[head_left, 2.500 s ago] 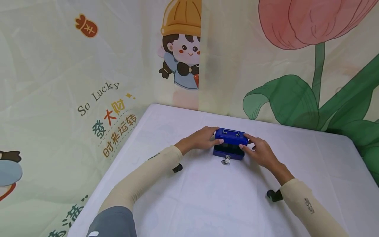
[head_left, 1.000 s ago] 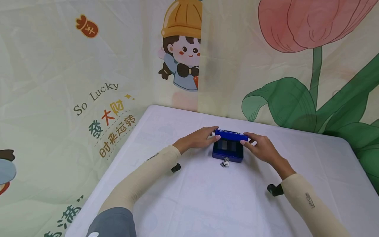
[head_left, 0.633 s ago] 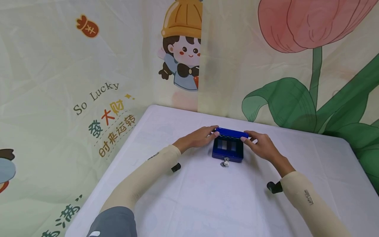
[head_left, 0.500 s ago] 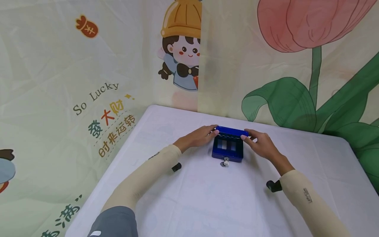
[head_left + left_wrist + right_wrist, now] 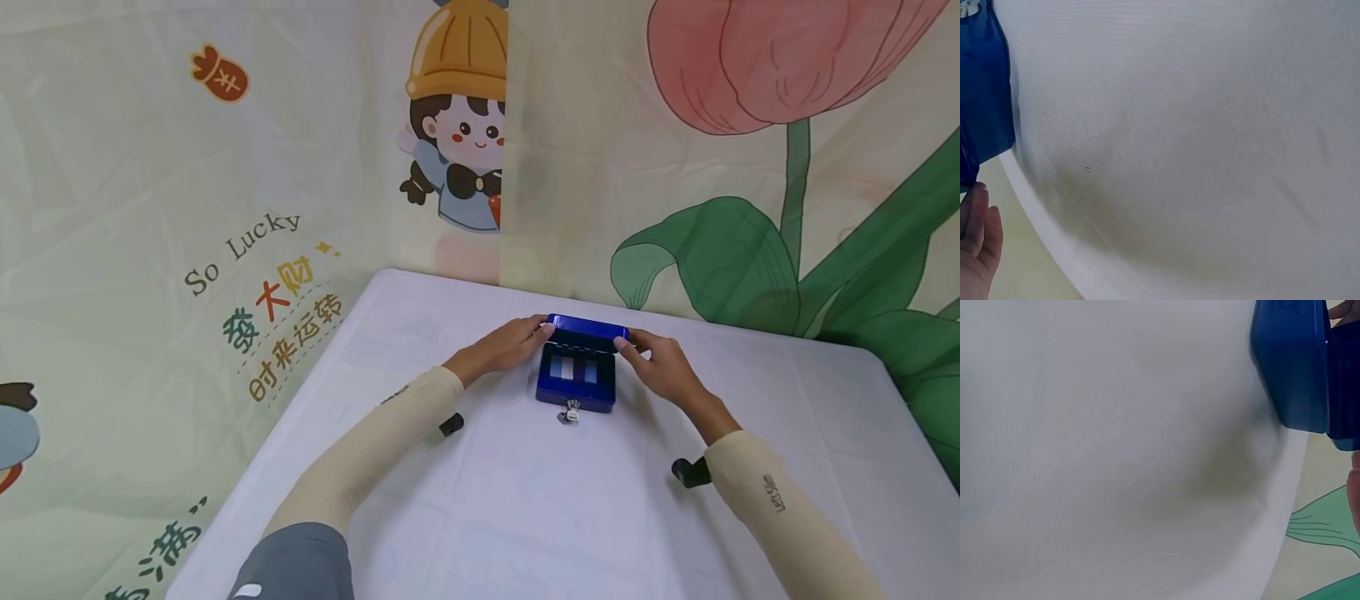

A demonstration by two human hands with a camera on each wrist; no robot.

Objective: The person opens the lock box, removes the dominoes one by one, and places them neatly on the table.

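Swung further back than half a second ago, the blue lid point(image 5: 588, 326) stands raised on its hinge between the hands. Thumb to the front, fingers behind, the left hand point(image 5: 510, 343) pinches the lid's left end and the right hand point(image 5: 663, 367) its right. Just below them, the open box point(image 5: 555, 394) sits on the table point(image 5: 555, 517), with silvery metal pieces point(image 5: 573, 411), apparently keys, at its front. It looks like thin painted metal: stiff, fairly light, slick, hardly fragile; the lid's ends suit a grip, the base's side walls steadying. Beyond the hands hangs a printed cloth point(image 5: 577, 208)
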